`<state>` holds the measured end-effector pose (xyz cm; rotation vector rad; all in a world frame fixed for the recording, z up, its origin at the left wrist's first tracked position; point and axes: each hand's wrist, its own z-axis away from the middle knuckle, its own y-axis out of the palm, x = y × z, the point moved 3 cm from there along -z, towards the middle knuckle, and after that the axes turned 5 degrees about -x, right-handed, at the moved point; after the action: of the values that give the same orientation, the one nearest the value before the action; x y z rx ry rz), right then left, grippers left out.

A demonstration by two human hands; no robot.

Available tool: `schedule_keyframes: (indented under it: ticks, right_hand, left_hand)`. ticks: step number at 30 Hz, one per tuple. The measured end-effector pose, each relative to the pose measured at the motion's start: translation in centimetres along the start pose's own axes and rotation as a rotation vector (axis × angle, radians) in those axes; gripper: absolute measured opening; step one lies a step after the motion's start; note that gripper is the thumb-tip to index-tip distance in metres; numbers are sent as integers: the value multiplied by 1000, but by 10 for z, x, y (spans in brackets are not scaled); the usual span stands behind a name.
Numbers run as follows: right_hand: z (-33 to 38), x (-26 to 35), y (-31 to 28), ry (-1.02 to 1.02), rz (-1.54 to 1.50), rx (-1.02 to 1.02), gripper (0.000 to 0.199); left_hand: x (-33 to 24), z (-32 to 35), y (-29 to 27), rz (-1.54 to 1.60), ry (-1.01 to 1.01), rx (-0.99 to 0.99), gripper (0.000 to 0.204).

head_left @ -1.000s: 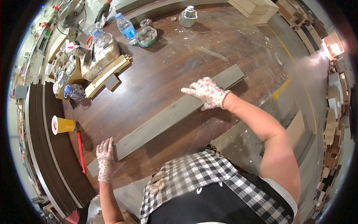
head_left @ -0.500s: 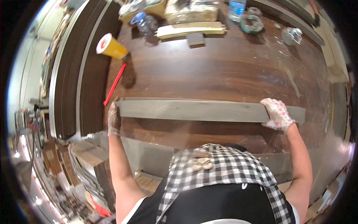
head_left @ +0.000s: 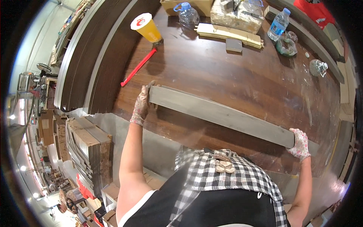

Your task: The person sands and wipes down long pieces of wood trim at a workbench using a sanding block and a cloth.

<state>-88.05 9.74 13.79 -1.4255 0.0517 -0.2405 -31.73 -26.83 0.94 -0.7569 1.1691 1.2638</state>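
I see a black-and-white checked apron (head_left: 236,182) with a beige, bow-like ornament (head_left: 224,167), black cloth (head_left: 230,208) and white trim (head_left: 138,207) at the left shoulder. The left glove (head_left: 141,106), pale with pink spots, has brownish, smudged fingers; the similar right glove (head_left: 301,144) looks cleaner.

Bench top here is dark brown wood-grain (head_left: 211,79), kinda scuffed toward the right side, with overhead glare washing out the middle. Plain grey floor (head_left: 158,149) shows along the near edge. Off to the left there's a chunky stack of brown cardboard (head_left: 89,142), and a round fan (head_left: 44,67) near the left rim. Small white lights (head_left: 23,168) dot that side too, plus a hazy pinkish glow (head_left: 337,186) at lower right.
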Motion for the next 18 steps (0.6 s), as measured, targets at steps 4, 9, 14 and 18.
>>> schedule_keyframes:
  ticks: [4, 9, 14, 18]
  right_hand:
    - [4, 0, 3, -8, 25, -60, 74]
    - [2, -6, 5, -19, 41, -82, 75]
    - [2, -3, -2, 11, 28, -97, 75]
    - [-4, -2, -3, 18, 30, -90, 78]
  left_hand:
    - [-4, -6, 14, 251, -36, -125, 80]
    - [-11, -19, 34, 365, -11, -67, 87]
    - [-14, -15, 39, 216, -15, -138, 94]
    - [-6, -17, 32, 234, 32, -169, 96]
